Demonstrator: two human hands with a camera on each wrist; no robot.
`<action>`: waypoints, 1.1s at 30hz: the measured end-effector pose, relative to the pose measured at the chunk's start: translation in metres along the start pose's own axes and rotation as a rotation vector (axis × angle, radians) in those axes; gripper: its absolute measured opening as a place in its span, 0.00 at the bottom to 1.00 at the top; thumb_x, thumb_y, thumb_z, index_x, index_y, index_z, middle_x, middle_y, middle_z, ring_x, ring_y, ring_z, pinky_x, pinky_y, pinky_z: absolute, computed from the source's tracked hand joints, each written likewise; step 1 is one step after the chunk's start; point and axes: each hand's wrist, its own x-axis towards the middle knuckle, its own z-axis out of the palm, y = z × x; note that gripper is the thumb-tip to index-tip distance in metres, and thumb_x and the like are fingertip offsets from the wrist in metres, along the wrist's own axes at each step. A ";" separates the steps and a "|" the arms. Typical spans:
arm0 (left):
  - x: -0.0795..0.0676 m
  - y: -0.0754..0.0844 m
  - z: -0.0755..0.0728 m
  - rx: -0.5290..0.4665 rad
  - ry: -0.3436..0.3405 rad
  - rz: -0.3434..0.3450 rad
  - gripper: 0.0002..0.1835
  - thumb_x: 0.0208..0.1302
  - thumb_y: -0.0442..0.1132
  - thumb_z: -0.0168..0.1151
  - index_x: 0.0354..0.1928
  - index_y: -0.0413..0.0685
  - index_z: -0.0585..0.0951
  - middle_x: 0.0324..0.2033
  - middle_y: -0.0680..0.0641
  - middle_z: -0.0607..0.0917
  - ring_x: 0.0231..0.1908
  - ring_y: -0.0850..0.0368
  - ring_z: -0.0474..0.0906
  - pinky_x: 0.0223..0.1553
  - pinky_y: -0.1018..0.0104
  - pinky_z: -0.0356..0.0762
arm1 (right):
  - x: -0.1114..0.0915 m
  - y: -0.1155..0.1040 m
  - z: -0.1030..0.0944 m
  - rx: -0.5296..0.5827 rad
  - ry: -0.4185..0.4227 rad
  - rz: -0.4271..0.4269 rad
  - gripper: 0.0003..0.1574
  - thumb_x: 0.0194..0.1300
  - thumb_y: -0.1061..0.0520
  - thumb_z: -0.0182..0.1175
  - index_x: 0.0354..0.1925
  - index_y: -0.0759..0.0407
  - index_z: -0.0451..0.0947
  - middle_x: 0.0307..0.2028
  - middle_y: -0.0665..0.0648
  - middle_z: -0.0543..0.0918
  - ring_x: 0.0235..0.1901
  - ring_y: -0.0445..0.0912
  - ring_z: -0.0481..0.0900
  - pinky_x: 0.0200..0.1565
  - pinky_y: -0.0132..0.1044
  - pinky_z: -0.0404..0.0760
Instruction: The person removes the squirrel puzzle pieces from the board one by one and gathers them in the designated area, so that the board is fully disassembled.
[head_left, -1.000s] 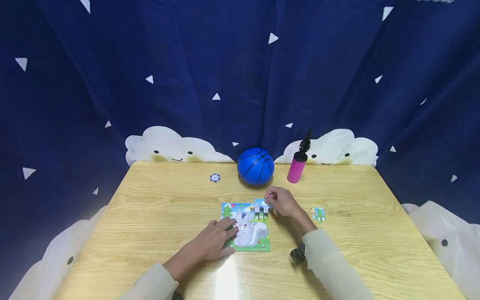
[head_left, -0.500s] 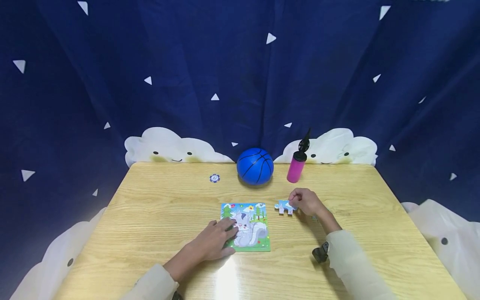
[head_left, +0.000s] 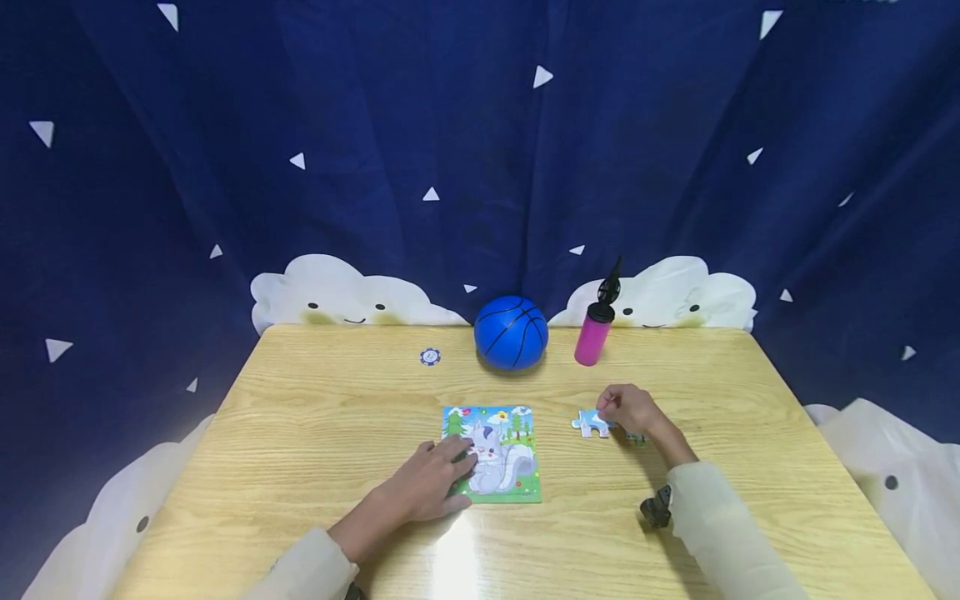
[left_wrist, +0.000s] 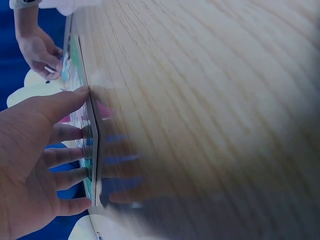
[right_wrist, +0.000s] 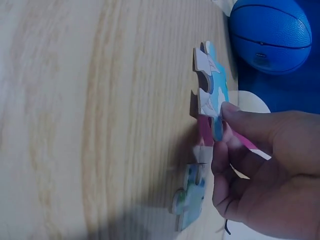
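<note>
My left hand lies with spread, fairly straight fingers on the left part of a jigsaw puzzle showing a grey squirrel. In the left wrist view, those fingertips touch the puzzle near its edge. To the puzzle's right, my right hand pinches a blue puzzle piece by one end. Thumb and fingertips hold that piece close over the tabletop in the right wrist view. Another puzzle piece lies on the table just beyond; the right hand covers much of it in the head view.
Behind the puzzle sits a blue ball with black lines. A pink hand pump with a black top stands to its right. Further left lies a blue-and-white chip. A dark blue curtain hangs behind the wooden table.
My right hand has carried the blue piece rightward, from the puzzle's upper right corner toward the other loose piece. The left hand has stayed in place on the puzzle.
</note>
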 end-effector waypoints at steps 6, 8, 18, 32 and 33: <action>-0.001 0.000 -0.001 -0.006 -0.005 0.000 0.31 0.60 0.56 0.58 0.61 0.46 0.74 0.64 0.42 0.71 0.65 0.44 0.66 0.56 0.45 0.72 | 0.002 0.002 0.005 -0.022 0.019 0.039 0.02 0.61 0.63 0.60 0.35 0.61 0.77 0.27 0.55 0.77 0.25 0.43 0.72 0.26 0.32 0.72; -0.001 0.001 -0.001 -0.007 -0.009 -0.003 0.31 0.60 0.56 0.58 0.62 0.46 0.74 0.65 0.42 0.71 0.65 0.44 0.66 0.56 0.45 0.73 | 0.002 0.002 0.006 -0.028 0.021 0.050 0.03 0.62 0.62 0.60 0.34 0.62 0.77 0.27 0.54 0.77 0.25 0.43 0.72 0.26 0.32 0.72; 0.001 0.000 0.001 0.023 -0.008 -0.006 0.31 0.61 0.57 0.57 0.62 0.47 0.74 0.64 0.43 0.72 0.64 0.44 0.67 0.56 0.46 0.73 | 0.001 -0.007 -0.001 -0.087 0.046 -0.020 0.05 0.64 0.63 0.56 0.33 0.61 0.78 0.27 0.56 0.81 0.25 0.43 0.73 0.27 0.31 0.73; -0.001 0.001 0.000 0.032 0.009 -0.009 0.32 0.61 0.58 0.56 0.62 0.48 0.74 0.64 0.44 0.71 0.65 0.47 0.67 0.56 0.46 0.73 | 0.008 -0.062 0.021 -0.011 0.064 -0.142 0.03 0.62 0.60 0.61 0.33 0.59 0.79 0.26 0.52 0.79 0.27 0.42 0.72 0.32 0.32 0.72; -0.002 0.001 0.000 0.030 0.006 -0.010 0.32 0.61 0.58 0.56 0.62 0.49 0.73 0.65 0.44 0.71 0.65 0.47 0.67 0.56 0.46 0.73 | 0.009 -0.067 0.025 -0.006 0.065 -0.152 0.03 0.62 0.60 0.62 0.33 0.59 0.80 0.26 0.52 0.79 0.27 0.42 0.73 0.32 0.32 0.73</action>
